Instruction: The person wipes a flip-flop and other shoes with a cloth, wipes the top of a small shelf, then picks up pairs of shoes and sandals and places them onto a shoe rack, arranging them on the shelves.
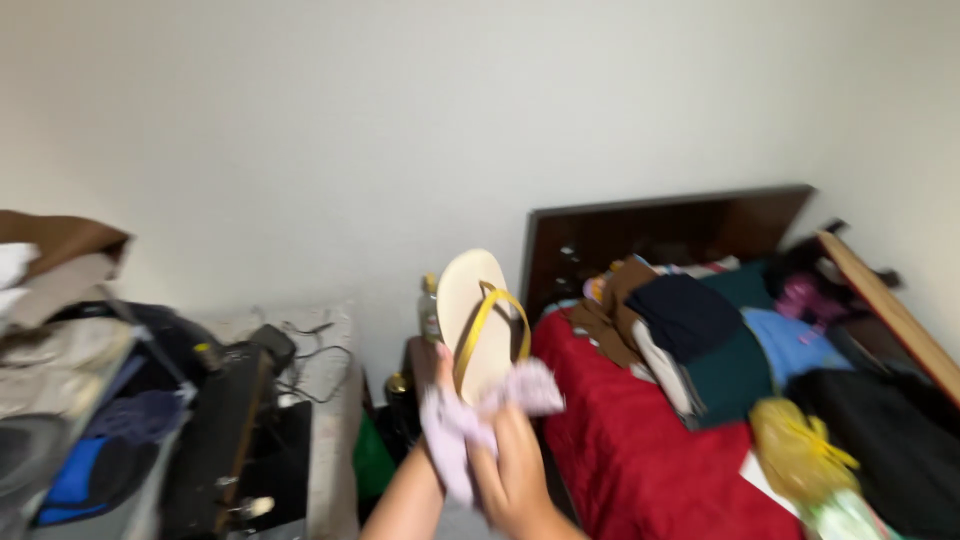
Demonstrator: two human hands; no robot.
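Observation:
A beige flip-flop sandal (478, 320) with yellow straps is held upright in the middle of the view, sole toward me. My left hand (441, 372) grips its lower left edge and is mostly wrapped in a lilac cloth (455, 435). Just below, my right hand (515, 472) holds the cloth, whose other end lies bunched against the sandal's heel. The picture is blurred by motion.
A bed with a red cover (640, 450) and a dark wooden headboard (660, 235) stands to the right, piled with folded clothes (720, 350). A bottle (429, 310) stands behind the sandal. On the left are a clothes heap (60, 350), a black case (225, 420) and a cloth-covered surface (325, 400) with cables.

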